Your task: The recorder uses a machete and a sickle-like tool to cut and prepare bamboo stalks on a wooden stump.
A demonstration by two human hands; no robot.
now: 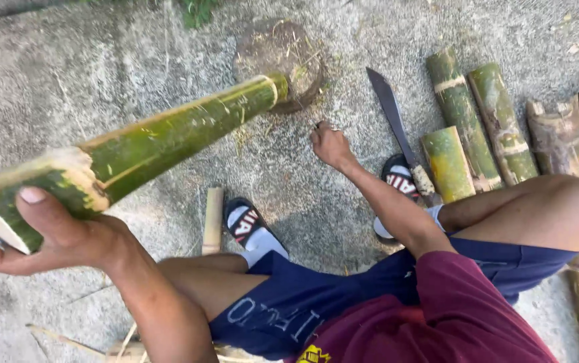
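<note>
Gripping split bamboo [168, 138] at frame left, the left hand [54, 228] closed on it; right hand [330, 144] loosely curled, empty, centre. Machete [397, 128] grounded. Cut sections [477, 121] stacked right; this piece unfinished.

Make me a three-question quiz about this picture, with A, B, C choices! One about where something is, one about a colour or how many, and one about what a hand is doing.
1. Where does the far end of the long bamboo piece rest?
A. On the round stump
B. On a sandal
C. In a bucket

2. What colour is the person's shirt?
A. Yellow
B. Maroon
C. White

3. What is the left hand doing?
A. Lying flat on the ground
B. Holding the knife
C. Gripping the near end of the bamboo

Answers:
1 A: the long bamboo piece leans with its tip on the round stump.
2 B: the shirt is maroon.
3 C: the left hand wraps the cut end, while the knife lies on the ground beside the right hand.
</note>
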